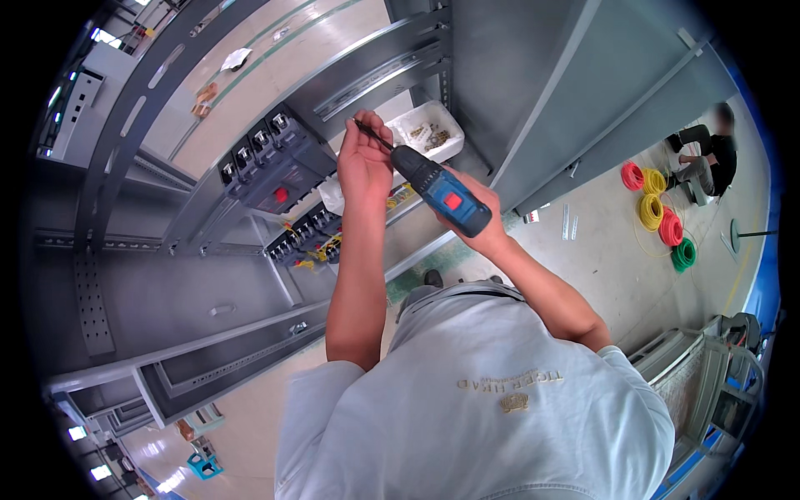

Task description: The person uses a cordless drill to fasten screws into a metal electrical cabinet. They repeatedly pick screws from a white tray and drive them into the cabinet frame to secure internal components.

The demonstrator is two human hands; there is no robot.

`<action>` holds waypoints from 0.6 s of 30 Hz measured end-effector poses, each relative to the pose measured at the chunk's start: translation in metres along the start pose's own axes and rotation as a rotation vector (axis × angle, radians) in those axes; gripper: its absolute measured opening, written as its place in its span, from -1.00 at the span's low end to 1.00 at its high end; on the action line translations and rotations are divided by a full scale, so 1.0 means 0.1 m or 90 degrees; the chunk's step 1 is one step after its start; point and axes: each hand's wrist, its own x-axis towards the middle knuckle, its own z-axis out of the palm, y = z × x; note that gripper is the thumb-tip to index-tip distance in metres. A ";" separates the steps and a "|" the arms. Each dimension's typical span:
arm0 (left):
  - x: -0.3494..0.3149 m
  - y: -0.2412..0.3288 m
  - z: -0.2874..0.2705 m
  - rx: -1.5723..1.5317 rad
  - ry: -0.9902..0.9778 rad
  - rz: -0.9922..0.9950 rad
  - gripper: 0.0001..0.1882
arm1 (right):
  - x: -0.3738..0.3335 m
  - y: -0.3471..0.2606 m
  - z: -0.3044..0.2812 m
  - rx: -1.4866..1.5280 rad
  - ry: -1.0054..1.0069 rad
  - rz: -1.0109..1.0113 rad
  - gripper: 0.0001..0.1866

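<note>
My right hand (488, 218) grips a blue and black cordless drill (450, 200), its chuck pointing up and left toward the cabinet. A long dark driver bit (377, 137) sticks out of the chuck. My left hand (367, 158) is raised with the palm turned up, and its fingers curl around the far end of that bit. Whether a small screw sits at the tip is too small to tell. Just beyond my hands, a white tray (457, 143) holds small brass-coloured hardware. To the left of my left forearm is a dark grey circuit breaker (283, 167) with a red part.
A grey metal cabinet frame (200, 333) surrounds the work, with slotted rails (375, 83). Smaller breakers (304, 236) with yellow wires sit lower. Red, yellow and green wire coils (669, 225) lie on the floor at right, near a seated person (718, 154). A blue stool (202, 465) stands lower left.
</note>
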 end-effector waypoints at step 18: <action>0.21 0.03 0.06 -0.068 0.044 0.084 -0.66 | 0.22 0.07 0.42 -0.018 0.028 -0.017 -0.39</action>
